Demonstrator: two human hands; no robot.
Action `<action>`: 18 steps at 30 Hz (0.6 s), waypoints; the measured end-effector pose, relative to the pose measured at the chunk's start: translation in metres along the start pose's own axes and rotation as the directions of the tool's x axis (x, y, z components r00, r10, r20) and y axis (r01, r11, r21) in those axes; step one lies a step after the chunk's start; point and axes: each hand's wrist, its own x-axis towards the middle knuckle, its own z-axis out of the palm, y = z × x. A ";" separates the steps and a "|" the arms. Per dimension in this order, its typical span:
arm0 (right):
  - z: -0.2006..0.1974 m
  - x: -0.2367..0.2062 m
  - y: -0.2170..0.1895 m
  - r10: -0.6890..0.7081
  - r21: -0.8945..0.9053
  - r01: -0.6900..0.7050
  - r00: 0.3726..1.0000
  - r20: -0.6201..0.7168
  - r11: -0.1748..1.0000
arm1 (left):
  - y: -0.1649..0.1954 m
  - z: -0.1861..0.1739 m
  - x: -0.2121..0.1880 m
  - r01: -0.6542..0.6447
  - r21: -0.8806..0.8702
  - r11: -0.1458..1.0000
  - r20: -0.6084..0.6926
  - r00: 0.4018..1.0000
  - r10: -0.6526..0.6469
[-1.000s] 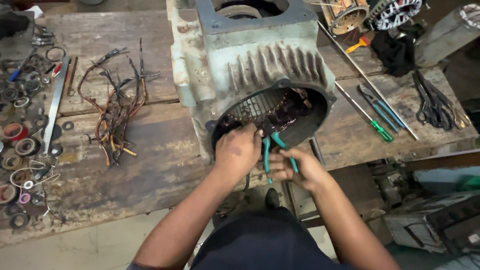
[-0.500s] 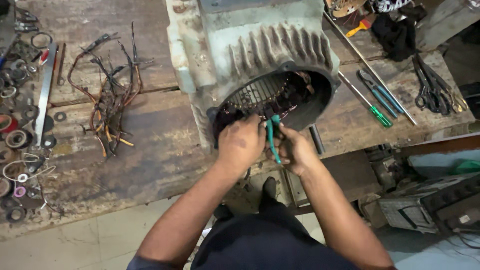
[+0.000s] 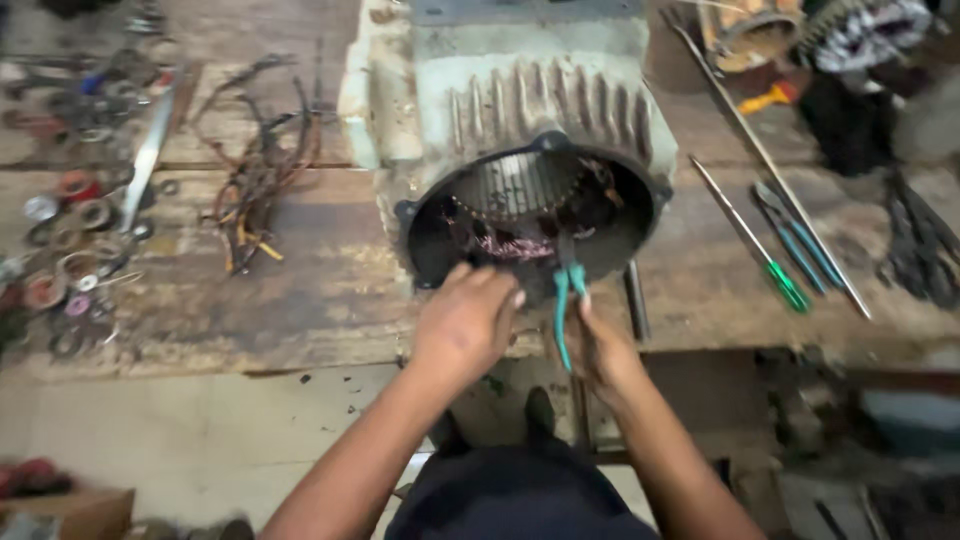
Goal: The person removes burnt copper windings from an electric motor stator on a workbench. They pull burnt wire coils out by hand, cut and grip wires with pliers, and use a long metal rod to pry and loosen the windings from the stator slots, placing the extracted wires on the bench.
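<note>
Electric motor housing (image 3: 520, 110): grey-green, finned casting, lying on its side on the wooden workbench (image 3: 300, 300), round open end toward the person. Copper-coloured stator windings (image 3: 520, 235) visible inside the bore.

Left hand (image 3: 468, 322): at the lower rim of the opening, fingers curled loosely together, knuckles up; fingertips rest at the housing edge. Whether it pinches anything cannot be told.

Right hand (image 3: 600, 345): closed around the teal handles of a pair of pliers (image 3: 565, 300), nose pointing up into the bore among the windings. Jaw end is dark and blurred.

Bundle of cut wires (image 3: 255, 190): brown and orange, heaped on the bench left of the housing, well apart from both hands.

Washers and tape rolls (image 3: 70, 240): scattered along the far left edge, with a flat metal blade (image 3: 150, 160) beside them.

Green-handled screwdriver (image 3: 755, 240) and teal-handled pliers (image 3: 795, 235): lying right of the housing, next to a long metal rod (image 3: 760, 150).
</note>
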 end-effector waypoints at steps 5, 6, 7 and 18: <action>-0.069 -0.051 -0.013 0.106 -0.514 -0.064 0.993 0.053 0.855 | 0.031 0.010 -0.047 -0.056 0.117 0.992 0.041 0.998 0.052; -0.084 -0.054 -0.015 0.151 -0.598 -0.102 0.988 0.033 0.795 | 0.037 0.021 -0.052 -0.023 0.155 0.988 0.046 0.999 0.016; -0.095 -0.053 -0.014 0.148 -0.619 -0.080 0.987 0.059 0.782 | 0.042 0.032 -0.057 0.003 0.195 0.981 0.059 0.998 -0.014; -0.159 -0.021 -0.024 0.094 -0.593 0.129 0.939 0.331 0.795 | 0.058 0.112 -0.065 0.043 0.339 0.940 -0.018 0.999 -0.039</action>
